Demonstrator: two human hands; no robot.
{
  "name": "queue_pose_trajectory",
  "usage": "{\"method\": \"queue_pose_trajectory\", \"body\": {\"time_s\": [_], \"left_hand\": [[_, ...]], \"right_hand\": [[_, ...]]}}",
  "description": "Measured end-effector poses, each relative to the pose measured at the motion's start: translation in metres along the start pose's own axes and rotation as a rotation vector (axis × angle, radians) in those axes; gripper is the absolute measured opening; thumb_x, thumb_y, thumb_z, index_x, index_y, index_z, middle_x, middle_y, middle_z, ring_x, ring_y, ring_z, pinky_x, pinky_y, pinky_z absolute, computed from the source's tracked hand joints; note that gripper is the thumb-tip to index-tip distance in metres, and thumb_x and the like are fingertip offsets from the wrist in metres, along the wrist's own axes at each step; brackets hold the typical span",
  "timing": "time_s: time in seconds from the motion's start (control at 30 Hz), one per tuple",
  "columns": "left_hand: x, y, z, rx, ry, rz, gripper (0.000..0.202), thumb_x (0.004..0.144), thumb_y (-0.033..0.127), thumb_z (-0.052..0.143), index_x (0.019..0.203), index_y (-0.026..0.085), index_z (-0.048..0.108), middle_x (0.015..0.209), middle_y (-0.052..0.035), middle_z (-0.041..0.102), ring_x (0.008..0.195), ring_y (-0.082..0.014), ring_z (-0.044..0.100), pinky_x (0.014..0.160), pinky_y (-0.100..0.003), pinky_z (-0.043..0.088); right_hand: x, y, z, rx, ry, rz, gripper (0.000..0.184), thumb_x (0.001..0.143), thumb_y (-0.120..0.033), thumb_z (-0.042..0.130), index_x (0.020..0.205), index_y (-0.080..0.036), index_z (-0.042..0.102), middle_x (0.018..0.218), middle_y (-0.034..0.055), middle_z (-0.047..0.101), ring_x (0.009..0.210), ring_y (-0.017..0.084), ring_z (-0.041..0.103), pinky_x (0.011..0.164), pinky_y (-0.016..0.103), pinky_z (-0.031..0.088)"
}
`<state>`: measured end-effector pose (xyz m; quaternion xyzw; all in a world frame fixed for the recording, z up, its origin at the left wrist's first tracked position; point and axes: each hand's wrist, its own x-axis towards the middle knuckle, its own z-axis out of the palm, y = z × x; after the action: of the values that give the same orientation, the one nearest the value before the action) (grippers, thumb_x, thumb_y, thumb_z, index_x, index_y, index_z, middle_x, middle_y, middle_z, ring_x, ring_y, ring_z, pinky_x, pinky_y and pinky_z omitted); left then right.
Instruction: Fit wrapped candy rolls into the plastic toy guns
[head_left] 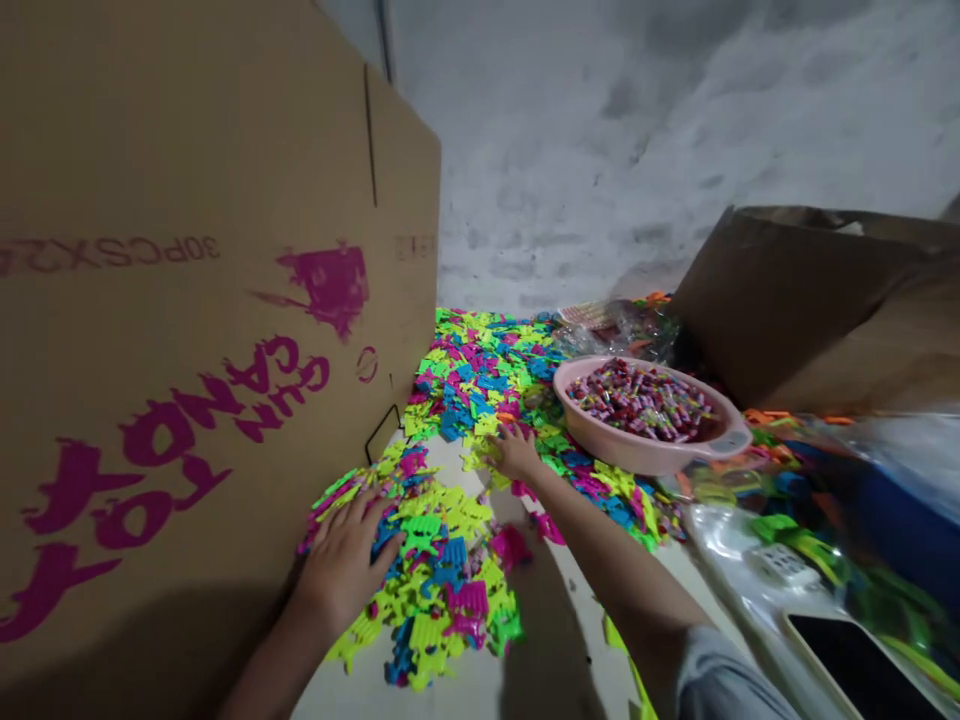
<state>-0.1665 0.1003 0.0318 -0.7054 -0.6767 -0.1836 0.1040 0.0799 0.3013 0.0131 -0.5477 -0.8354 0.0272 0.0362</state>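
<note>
My left hand (343, 560) lies flat on the near heap of small plastic toy pieces (442, 560), beside the cardboard box. Its fingers are spread and the palm faces down. The pieces are yellow, green, blue and pink, with ridged shapes. Farther forward, my right hand (517, 452) reaches out with fingers apart, touching yellow pieces at the edge of the far pile (480, 370). No piece is plainly gripped in either hand. A strip of white table (450, 460) shows between the two heaps.
A tall printed carton (225, 300) walls off the left. At right stand a pink basin (637, 450) of wrapped candies (637, 400) and a brown box (817, 310). A phone (862, 665), clear plastic bags (742, 560) and a white socket block (784, 565) lie nearer. Behind is a wall (570, 150).
</note>
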Motion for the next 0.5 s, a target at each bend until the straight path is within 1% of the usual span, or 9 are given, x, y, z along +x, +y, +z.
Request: {"method": "queue_pose_trajectory", "body": {"time_s": [0.1, 0.2, 0.3, 0.37, 0.43, 0.5], "left_hand": [[-0.003, -0.002, 0.007, -0.025, 0.064, 0.015, 0.033, 0.087, 0.034, 0.052, 0.114, 0.021, 0.065, 0.128, -0.0103, 0.065, 0.123, -0.0300, 0.056, 0.101, -0.047, 0.046], [-0.006, -0.004, 0.009, -0.028, 0.124, 0.069, 0.032, 0.089, 0.036, 0.050, 0.113, 0.021, 0.064, 0.126, -0.0109, 0.065, 0.121, -0.0303, 0.058, 0.099, -0.047, 0.047], [-0.006, -0.006, 0.010, -0.019, 0.173, 0.135, 0.032, 0.090, 0.037, 0.049, 0.112, 0.020, 0.063, 0.123, -0.0121, 0.067, 0.118, -0.0308, 0.060, 0.097, -0.047, 0.047], [-0.005, -0.008, 0.011, -0.017, 0.199, 0.150, 0.031, 0.090, 0.036, 0.048, 0.111, 0.019, 0.063, 0.122, -0.0130, 0.068, 0.116, -0.0314, 0.060, 0.099, -0.048, 0.045], [-0.003, -0.006, 0.010, -0.027, 0.231, 0.144, 0.029, 0.090, 0.034, 0.048, 0.109, 0.018, 0.063, 0.120, -0.0139, 0.069, 0.115, -0.0328, 0.061, 0.103, -0.054, 0.041], [-0.001, 0.003, 0.005, -0.070, 0.266, 0.133, 0.030, 0.091, 0.035, 0.047, 0.110, 0.018, 0.063, 0.121, -0.0145, 0.068, 0.117, -0.0343, 0.060, 0.108, -0.059, 0.034]], "right_hand": [[0.010, -0.004, 0.011, -0.044, -0.029, -0.059, 0.043, 0.093, -0.036, 0.060, 0.133, -0.021, 0.052, 0.145, 0.0104, 0.046, 0.129, 0.031, 0.046, 0.106, 0.057, 0.037], [0.003, 0.008, 0.018, -0.069, -0.041, -0.053, 0.045, 0.094, -0.036, 0.059, 0.135, -0.022, 0.050, 0.147, 0.0104, 0.043, 0.131, 0.031, 0.044, 0.107, 0.058, 0.036], [-0.016, 0.029, 0.021, -0.074, -0.053, -0.026, 0.045, 0.095, -0.039, 0.057, 0.136, -0.023, 0.049, 0.149, 0.0102, 0.041, 0.130, 0.031, 0.045, 0.106, 0.056, 0.038], [-0.034, 0.041, 0.022, -0.074, -0.061, -0.016, 0.043, 0.096, -0.041, 0.053, 0.135, -0.023, 0.051, 0.150, 0.0109, 0.040, 0.129, 0.032, 0.045, 0.103, 0.054, 0.040], [-0.054, 0.049, 0.022, -0.076, -0.059, -0.006, 0.043, 0.096, -0.041, 0.049, 0.135, -0.023, 0.053, 0.151, 0.0125, 0.040, 0.129, 0.035, 0.044, 0.100, 0.052, 0.041], [-0.073, 0.052, 0.021, -0.078, -0.050, 0.002, 0.043, 0.096, -0.041, 0.048, 0.135, -0.022, 0.053, 0.149, 0.0148, 0.042, 0.128, 0.036, 0.045, 0.099, 0.051, 0.040]]}}
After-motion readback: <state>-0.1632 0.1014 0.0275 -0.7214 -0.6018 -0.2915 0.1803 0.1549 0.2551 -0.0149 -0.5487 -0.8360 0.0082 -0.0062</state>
